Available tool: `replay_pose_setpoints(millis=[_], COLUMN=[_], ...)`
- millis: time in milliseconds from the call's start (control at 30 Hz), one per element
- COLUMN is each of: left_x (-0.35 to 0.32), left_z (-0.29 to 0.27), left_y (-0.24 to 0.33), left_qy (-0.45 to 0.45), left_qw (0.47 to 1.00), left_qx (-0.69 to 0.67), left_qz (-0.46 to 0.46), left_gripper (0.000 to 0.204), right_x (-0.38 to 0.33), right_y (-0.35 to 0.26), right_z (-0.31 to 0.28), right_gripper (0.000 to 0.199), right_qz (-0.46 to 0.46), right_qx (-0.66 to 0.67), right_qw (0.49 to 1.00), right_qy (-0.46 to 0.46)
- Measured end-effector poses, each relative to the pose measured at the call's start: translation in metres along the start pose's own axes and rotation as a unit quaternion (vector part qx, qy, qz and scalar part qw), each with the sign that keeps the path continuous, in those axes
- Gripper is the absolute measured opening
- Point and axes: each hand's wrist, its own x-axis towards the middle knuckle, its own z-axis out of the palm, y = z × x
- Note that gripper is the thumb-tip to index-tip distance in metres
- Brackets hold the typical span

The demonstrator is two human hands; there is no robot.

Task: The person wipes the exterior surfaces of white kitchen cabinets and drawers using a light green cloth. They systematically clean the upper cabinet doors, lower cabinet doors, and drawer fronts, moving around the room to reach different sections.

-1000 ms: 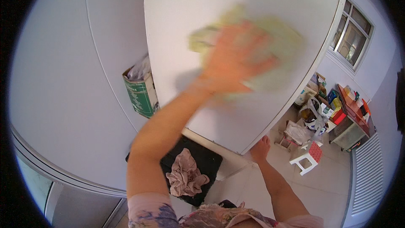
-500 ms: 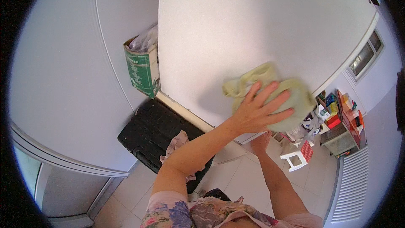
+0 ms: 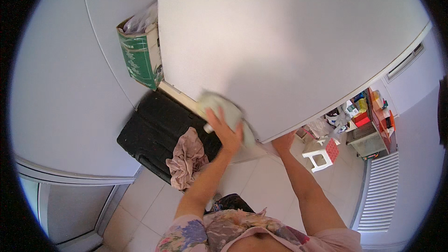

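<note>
My left hand [image 3: 227, 133] presses a pale yellow-green cloth [image 3: 219, 106] at the lower left edge of a large white door [image 3: 280, 51]. The cloth is bunched under the fingers and slightly blurred by motion. At the door's lower corner, my right hand [image 3: 283, 143] holds the edge, its fingers mostly hidden behind the panel. Shadows of the hand and arm fall across the white surface.
Left of the door stands a green and white carton [image 3: 140, 58] with plastic bags in it. Below it, a black case [image 3: 151, 126] bears a crumpled pink cloth [image 3: 187, 156]. A white stool [image 3: 321, 154] with a red top and a cluttered shelf [image 3: 371, 128] stand at right.
My left hand has swept the cloth left and down from the door's lower right area to its lower left edge. My right hand stays at the lower corner. The view has shifted slightly.
</note>
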Motion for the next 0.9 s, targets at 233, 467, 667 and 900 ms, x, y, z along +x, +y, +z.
replay_pose_setpoints(millis=[233, 467, 667, 900], left_x=[-0.016, 0.161, 0.235, 0.26], left_z=[0.016, 0.05, 0.003, -0.041], left_y=[0.099, 0.303, 0.229, 0.103], left_qy=[-0.175, -0.062, 0.044, 0.139], left_qw=[0.93, 0.81, 0.893, 0.962], left_qx=[0.035, -0.071, 0.015, 0.057], left_qz=[0.322, 0.579, 0.448, 0.229], left_gripper=[0.043, 0.065, 0.085, 0.061], right_x=[0.01, 0.006, 0.003, 0.001], right_y=[0.041, -0.008, 0.011, -0.023], right_z=[0.045, -0.004, 0.006, -0.022], right_gripper=[0.047, 0.047, 0.053, 0.054], right_qz=[0.051, 0.032, 0.024, 0.055], right_qx=[0.054, 0.026, 0.008, 0.018], right_qw=[0.997, 0.999, 1.0, 0.998], right_qy=[0.005, -0.009, -0.018, -0.016])
